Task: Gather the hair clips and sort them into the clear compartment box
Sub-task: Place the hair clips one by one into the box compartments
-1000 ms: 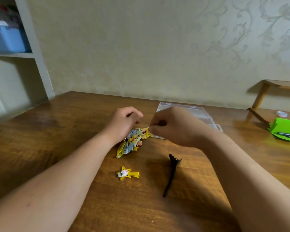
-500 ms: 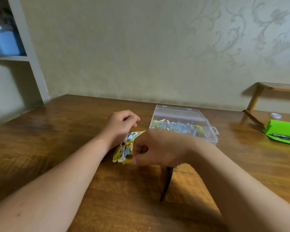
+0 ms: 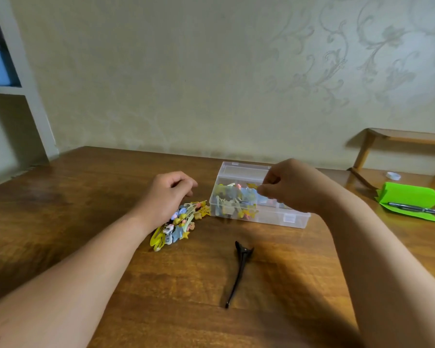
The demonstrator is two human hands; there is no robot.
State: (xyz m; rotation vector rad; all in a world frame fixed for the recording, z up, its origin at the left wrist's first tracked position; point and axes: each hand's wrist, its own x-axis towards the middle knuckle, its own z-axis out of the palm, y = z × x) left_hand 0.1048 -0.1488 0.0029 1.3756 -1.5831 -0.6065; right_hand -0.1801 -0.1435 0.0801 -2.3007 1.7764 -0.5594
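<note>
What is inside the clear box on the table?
Small coloured clips lie in the left compartments of the box. The right hand, seemingly pinching a yellow clip, covers most of the right compartments, so their contents cannot be seen.

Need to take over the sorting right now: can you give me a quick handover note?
Left hand rests curled on the pile of coloured clips; grip unclear.
Right hand hovers over the open clear box, apparently pinching a yellow clip.
Done: many clips already in the box.
Left: the pile, plus the black clip lying on the table nearer you.
</note>
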